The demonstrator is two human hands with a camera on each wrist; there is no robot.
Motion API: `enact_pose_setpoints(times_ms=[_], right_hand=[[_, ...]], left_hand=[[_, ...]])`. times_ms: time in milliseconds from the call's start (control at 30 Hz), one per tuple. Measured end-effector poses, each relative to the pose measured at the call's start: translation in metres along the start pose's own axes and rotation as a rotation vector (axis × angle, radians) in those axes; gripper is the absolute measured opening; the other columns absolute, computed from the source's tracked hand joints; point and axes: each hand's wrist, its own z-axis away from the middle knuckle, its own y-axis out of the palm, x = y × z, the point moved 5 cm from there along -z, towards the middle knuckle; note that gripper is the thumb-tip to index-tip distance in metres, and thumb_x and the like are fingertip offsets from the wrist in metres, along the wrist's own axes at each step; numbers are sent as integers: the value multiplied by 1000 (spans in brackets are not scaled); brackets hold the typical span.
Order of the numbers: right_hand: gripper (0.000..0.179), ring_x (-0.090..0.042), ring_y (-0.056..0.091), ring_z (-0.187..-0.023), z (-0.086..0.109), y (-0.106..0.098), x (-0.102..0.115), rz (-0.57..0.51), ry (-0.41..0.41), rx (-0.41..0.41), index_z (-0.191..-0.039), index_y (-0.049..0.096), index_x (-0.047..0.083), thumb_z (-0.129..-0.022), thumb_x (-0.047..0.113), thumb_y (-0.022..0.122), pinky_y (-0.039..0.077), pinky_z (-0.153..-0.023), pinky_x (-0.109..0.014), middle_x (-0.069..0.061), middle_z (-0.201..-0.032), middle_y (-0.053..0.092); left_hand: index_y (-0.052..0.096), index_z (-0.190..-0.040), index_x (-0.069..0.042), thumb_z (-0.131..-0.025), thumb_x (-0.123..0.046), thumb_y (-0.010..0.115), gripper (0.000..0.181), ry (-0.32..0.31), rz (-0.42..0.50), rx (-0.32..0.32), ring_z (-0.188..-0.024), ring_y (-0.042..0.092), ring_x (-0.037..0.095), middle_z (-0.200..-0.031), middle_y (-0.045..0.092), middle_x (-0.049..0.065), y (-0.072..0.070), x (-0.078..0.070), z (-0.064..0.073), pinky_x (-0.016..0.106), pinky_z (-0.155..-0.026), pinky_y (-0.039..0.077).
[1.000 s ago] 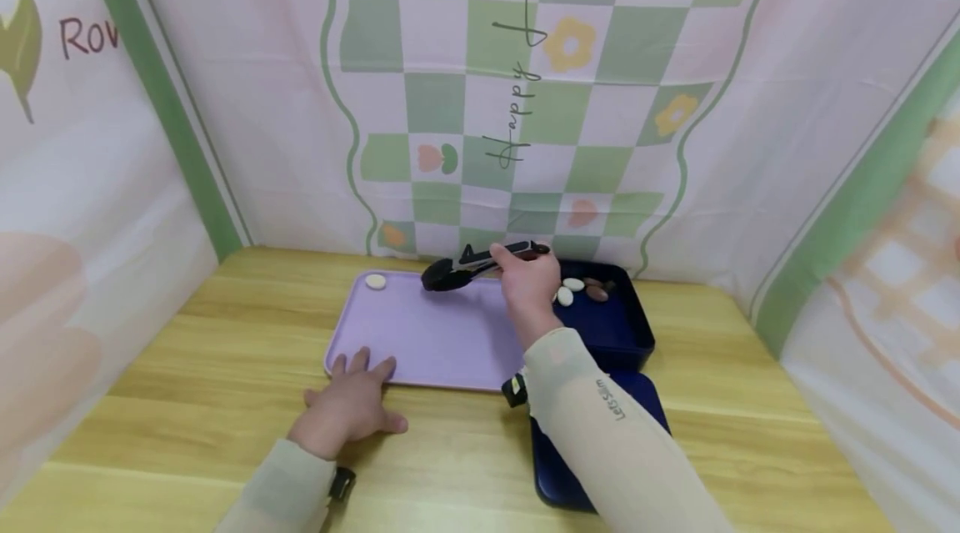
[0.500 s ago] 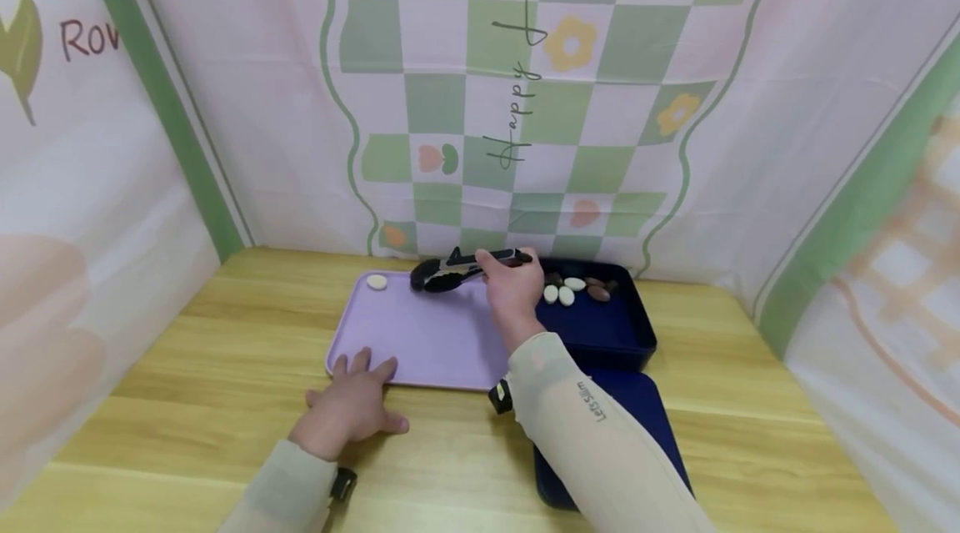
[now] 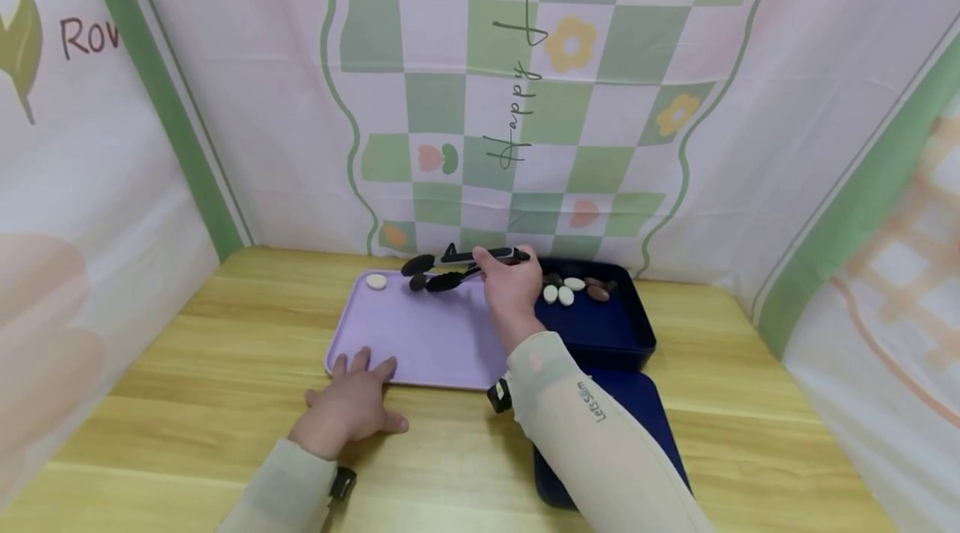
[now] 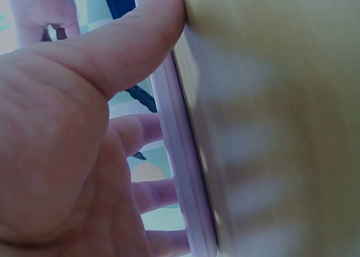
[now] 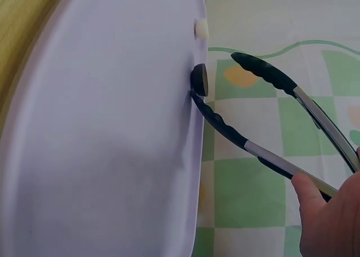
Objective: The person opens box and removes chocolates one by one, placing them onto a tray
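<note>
My right hand [image 3: 512, 291] holds black-tipped metal tongs [image 5: 275, 161] over the back of the lilac tray [image 3: 442, 341]. The tongs' arms stand spread apart. A dark oval piece [image 5: 199, 80] lies on the tray, right at the tip of the lower tong arm. To its left, near the back corner, sits a white oval piece [image 3: 377, 282]. My left hand [image 3: 348, 408] rests at the tray's front left edge with its fingers spread, the fingertips over the rim. In the left wrist view the thumb [image 4: 140, 40] lies along that edge.
A dark blue box [image 3: 600, 333] stands against the tray's right side, with several white ovals [image 3: 566, 296] and brown ovals [image 3: 597, 294] in it. In front of it lies a dark blue lid [image 3: 637, 408], partly under the right forearm. A patterned curtain [image 3: 510, 99] hangs behind the table.
The right hand has moved left with the tongs, then their arms have spread. The dark oval piece now shows on the tray between the tips. The left hand has stayed in place.
</note>
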Motion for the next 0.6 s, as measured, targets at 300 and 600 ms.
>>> enact_pose_setpoints(times_ms=[300, 600], right_hand=[[40, -27, 65, -76, -1, -11, 10, 56, -13, 18, -97, 52, 4, -81, 22, 85, 56, -66, -37, -11, -88, 65], [41, -37, 65, -88, -9, -34, 35, 11, -74, 59, -95, 49, 6, -81, 19, 85, 58, -71, -42, -13, -94, 65]], left_hand=[[45, -151, -18, -71, -54, 84, 96, -3, 4, 3, -142, 9, 57, -160, 19, 24, 1, 0, 0, 91, -87, 14], [46, -151, -16, -71, -54, 84, 96, 5, 1, -3, -141, 11, 57, -159, 21, 25, -2, -1, 2, 91, -86, 16]])
